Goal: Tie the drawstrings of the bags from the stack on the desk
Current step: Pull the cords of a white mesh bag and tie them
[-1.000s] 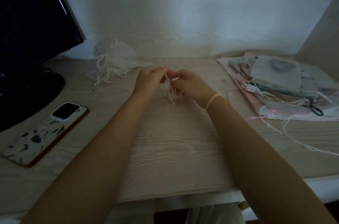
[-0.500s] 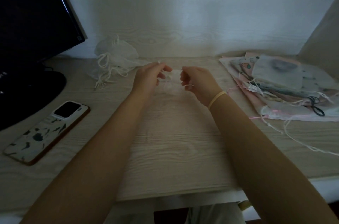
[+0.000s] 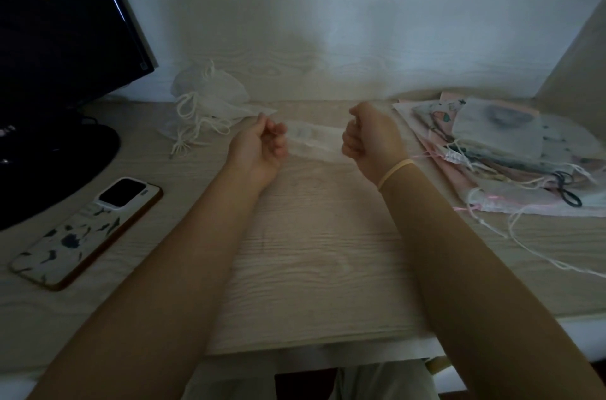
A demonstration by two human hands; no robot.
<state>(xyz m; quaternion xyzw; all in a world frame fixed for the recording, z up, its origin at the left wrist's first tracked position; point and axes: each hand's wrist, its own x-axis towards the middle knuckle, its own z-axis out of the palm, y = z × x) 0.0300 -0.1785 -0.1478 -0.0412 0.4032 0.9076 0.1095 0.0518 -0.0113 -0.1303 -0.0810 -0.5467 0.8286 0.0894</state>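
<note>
A sheer white bag (image 3: 313, 142) is stretched between the left hand (image 3: 260, 145) and the right hand (image 3: 369, 137), just above the desk (image 3: 311, 252) near its back edge; each hand has its fingers curled tight on one end of it. The bag's long axis runs left to right, roughly parallel to the desk's front edge, and blur hides the drawstrings. The stack of bags (image 3: 511, 150) lies well right of the right hand, with tied white bags (image 3: 210, 97) back-left of the left hand.

Both forearms are bare, with no sleeves in view. A thin, pale yellowish band (image 3: 395, 172) circles the right wrist. At the near edge, light grey-green trousers (image 3: 377, 381) cover the legs.
</note>
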